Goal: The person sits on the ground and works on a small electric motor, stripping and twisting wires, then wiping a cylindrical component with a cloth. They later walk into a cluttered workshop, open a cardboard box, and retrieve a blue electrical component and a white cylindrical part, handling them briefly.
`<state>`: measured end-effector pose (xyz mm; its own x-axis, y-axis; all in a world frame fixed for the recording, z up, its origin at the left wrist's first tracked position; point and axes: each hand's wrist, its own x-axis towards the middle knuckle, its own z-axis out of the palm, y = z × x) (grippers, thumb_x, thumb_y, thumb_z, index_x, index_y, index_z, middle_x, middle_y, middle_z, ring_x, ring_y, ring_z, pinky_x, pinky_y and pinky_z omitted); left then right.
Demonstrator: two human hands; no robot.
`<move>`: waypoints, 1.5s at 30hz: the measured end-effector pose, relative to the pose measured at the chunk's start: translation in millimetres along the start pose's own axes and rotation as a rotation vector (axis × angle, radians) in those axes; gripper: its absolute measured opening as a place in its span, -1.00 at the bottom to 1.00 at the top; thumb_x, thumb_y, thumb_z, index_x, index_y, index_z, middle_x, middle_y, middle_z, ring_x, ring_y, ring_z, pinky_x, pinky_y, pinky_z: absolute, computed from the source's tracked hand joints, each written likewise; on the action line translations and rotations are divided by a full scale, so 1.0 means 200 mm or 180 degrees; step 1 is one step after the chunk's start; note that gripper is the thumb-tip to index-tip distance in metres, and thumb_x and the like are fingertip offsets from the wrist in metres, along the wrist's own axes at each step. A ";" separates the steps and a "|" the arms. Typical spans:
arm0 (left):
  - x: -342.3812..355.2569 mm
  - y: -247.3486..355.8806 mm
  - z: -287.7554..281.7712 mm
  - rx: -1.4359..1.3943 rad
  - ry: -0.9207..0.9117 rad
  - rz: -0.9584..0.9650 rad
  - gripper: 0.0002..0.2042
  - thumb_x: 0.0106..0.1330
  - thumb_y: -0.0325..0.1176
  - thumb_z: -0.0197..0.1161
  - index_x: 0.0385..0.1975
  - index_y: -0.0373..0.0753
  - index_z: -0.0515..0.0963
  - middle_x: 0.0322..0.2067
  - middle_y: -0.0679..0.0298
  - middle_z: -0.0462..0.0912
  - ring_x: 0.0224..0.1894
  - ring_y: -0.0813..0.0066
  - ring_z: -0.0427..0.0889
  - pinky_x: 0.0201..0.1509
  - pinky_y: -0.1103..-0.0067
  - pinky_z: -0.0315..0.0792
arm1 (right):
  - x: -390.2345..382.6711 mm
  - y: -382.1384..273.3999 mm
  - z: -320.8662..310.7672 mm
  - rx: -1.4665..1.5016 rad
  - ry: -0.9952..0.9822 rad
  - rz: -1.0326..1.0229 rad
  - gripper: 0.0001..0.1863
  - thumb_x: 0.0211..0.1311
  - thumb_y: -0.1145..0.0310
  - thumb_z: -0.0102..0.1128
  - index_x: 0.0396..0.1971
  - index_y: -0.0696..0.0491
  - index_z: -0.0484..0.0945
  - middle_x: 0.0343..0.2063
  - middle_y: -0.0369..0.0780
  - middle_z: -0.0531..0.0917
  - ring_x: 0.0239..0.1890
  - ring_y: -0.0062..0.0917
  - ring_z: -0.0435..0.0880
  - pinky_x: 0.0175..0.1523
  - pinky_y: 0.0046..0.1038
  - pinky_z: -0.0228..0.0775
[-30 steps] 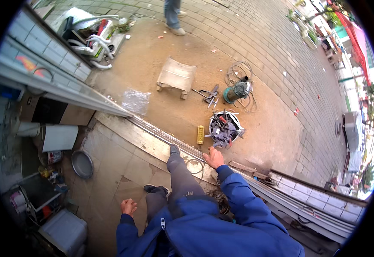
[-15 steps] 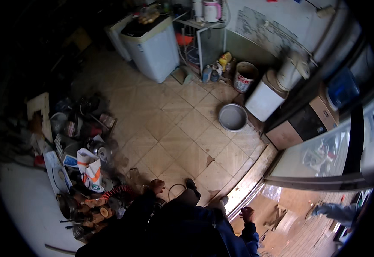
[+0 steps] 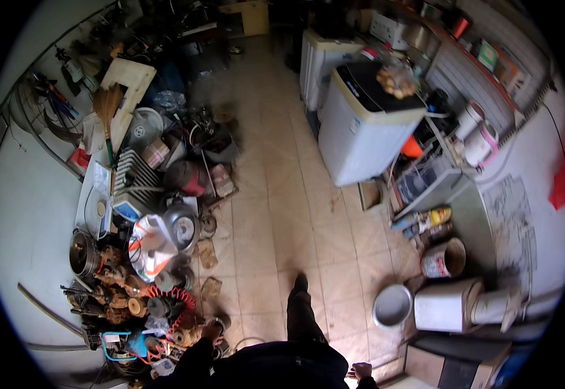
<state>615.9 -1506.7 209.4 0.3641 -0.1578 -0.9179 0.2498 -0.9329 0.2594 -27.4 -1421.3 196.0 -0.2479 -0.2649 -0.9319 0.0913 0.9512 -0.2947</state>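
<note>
My left hand (image 3: 211, 329) hangs low beside my body with its fingers loosely curled, and nothing shows in it. Near it lie a coiled red hose (image 3: 183, 299) and rusty machine parts (image 3: 115, 293), all part of the pile along the left wall. At the lower right, partly cut off by my dark sleeve, my right hand (image 3: 361, 371) is curled too, with no object visible in it. The nearest thing to that hand is a grey round basin (image 3: 392, 306) on the floor, well apart from it. One leg stretches forward over the tiles.
A white washing machine (image 3: 367, 146) with a bag on its lid stands ahead right. Along the right side are bottles (image 3: 418, 223), a bucket (image 3: 443, 258) and a white bin (image 3: 448, 305). On the left lean a broom (image 3: 107, 110) and a ribbed radiator (image 3: 137, 181). Tiled floor (image 3: 276, 214) runs between.
My view has turned left and looks further along the floor; the doorway at the right has mostly left it. Both hands stay low at my sides, and my leg has stepped forward.
</note>
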 end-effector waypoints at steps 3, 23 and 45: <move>0.13 0.18 -0.06 -0.0921 -0.0381 -0.0391 -0.74 0.35 -0.26 0.09 0.02 0.01 0.48 -0.19 0.18 0.59 -0.26 0.18 0.67 -0.31 0.29 0.57 | 0.21 -0.89 0.24 -0.0674 0.0212 -0.0204 -0.87 0.17 0.43 0.16 -0.40 0.19 0.56 -0.53 -0.11 0.65 -0.55 -0.32 0.72 -0.48 -0.30 0.65; 1.02 3.03 0.22 0.1148 -0.0526 0.0845 -0.83 0.32 -0.17 0.14 -0.22 -0.04 0.57 -0.30 0.22 0.63 -0.19 0.27 0.70 -0.26 0.28 0.58 | 0.99 -4.74 2.27 -0.4746 -0.0480 -0.3621 -0.80 0.19 0.24 0.23 -0.41 0.06 0.70 -0.49 -0.19 0.74 -0.48 -0.47 0.75 -0.30 -0.38 0.60; 2.03 7.33 0.25 0.1738 0.0414 0.1432 -0.78 0.35 -0.11 0.06 -0.30 -0.04 0.59 -0.39 0.19 0.63 -0.37 0.24 0.68 -0.42 0.29 0.49 | 1.64 -8.90 4.75 -0.2412 -0.1006 -0.3077 -0.82 0.31 0.31 0.20 -0.38 0.12 0.63 -0.46 -0.24 0.70 -0.43 -0.50 0.76 -0.42 -0.48 0.58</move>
<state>1083.9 -2954.2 201.6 0.4386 -0.5568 -0.7054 -0.4217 -0.8206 0.3856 644.5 -3351.0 213.2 0.3449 -0.8262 -0.4456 -0.5966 0.1735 -0.7836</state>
